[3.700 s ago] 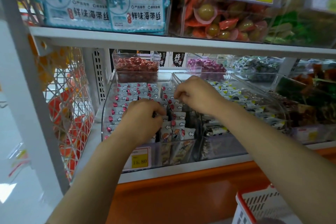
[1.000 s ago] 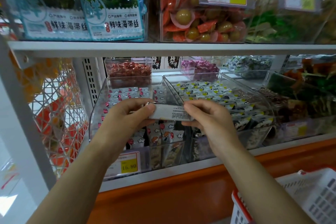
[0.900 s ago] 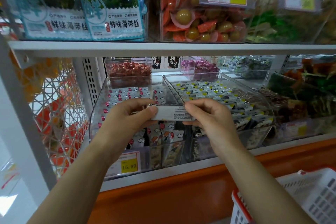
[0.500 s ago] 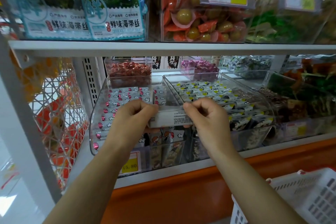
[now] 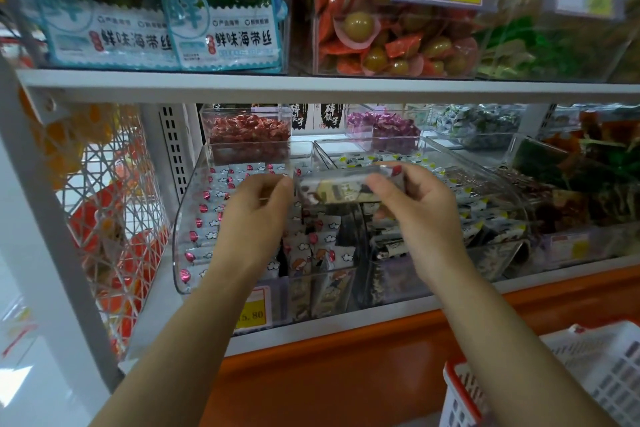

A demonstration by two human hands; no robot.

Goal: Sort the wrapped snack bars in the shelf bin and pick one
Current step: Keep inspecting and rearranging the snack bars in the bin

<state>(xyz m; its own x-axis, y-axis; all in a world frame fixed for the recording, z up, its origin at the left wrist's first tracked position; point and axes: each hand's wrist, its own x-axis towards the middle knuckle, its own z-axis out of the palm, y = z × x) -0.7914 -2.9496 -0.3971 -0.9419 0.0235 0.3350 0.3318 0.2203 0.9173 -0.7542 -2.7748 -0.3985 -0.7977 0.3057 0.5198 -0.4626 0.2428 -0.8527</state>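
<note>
Clear plastic wraps the bar [image 5: 341, 189], which is held level between both hands, just above the bin [image 5: 183, 218] on the lower shelf [image 5: 346, 326]. The left hand [image 5: 258, 215] sits at the bar's 9 o'clock, its fingers curled and its fingertips pinching the left end of the wrapper. The right hand [image 5: 419, 215] is at the bar's 3 o'clock, with its fingers curled over the top of the right end and its thumb underneath. The print on the bar is blurred; white, dark and red patches show.

Below the hands, the bin holds rows of bars [image 5: 211, 215] in white wrappers with red spots and small clouds; more stand on end at its front. A yellow price tag [image 5: 252, 314] at the bin's 6 o'clock is partly hidden by the left forearm. At the bin's 12 o'clock stands a clear tub [image 5: 247, 130] of red sweets. Touching the bin at its 3 o'clock is a second bin [image 5: 498, 180] with dark-printed packets. A wire rack [image 5: 114, 218] hangs at the bin's 9 o'clock. A white basket [image 5: 595, 371] with a red rim sits low at 5 o'clock, under the right forearm.
</note>
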